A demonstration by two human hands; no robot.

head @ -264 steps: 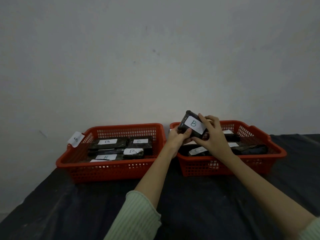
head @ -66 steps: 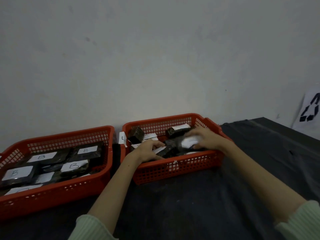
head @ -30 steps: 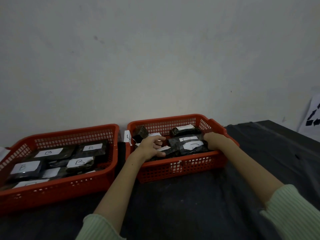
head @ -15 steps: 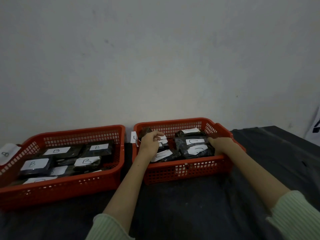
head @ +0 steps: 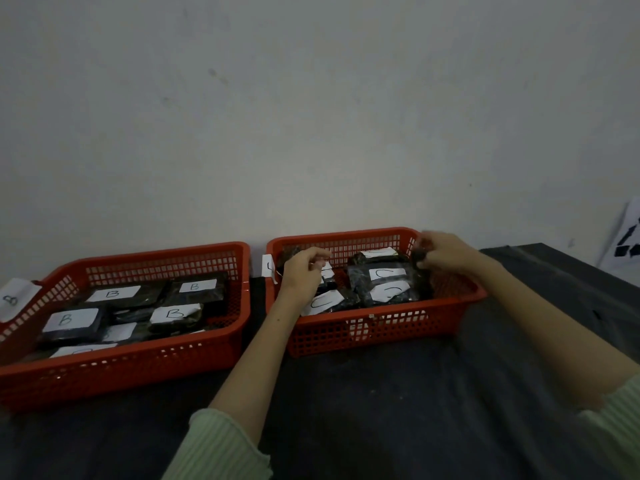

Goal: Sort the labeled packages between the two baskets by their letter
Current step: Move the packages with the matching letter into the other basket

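Observation:
Two red baskets stand side by side on a black-covered table. The left basket (head: 138, 355) holds several dark packages with white B labels (head: 65, 319). Dark packages with C labels (head: 386, 274) lie in the right basket (head: 381, 327). My left hand (head: 303, 273) hovers over this basket's left part with its fingers curled; whatever is under the fingers is hidden. At the back right corner, my right hand (head: 446, 254) grips the edge of a dark package (head: 420, 258) and lifts it; its label does not show.
A paper B tag (head: 14, 299) hangs on the left basket's outer rim and a tag (head: 269, 268) on the right basket's left rim. A plain wall rises just behind. A sheet with black marks (head: 628, 240) leans at far right. Black tablecloth (head: 398, 410) spreads in front.
My right hand has moved from the front right of the right basket to its back right corner and taken hold of a dark package. My left hand stays over the basket's left part.

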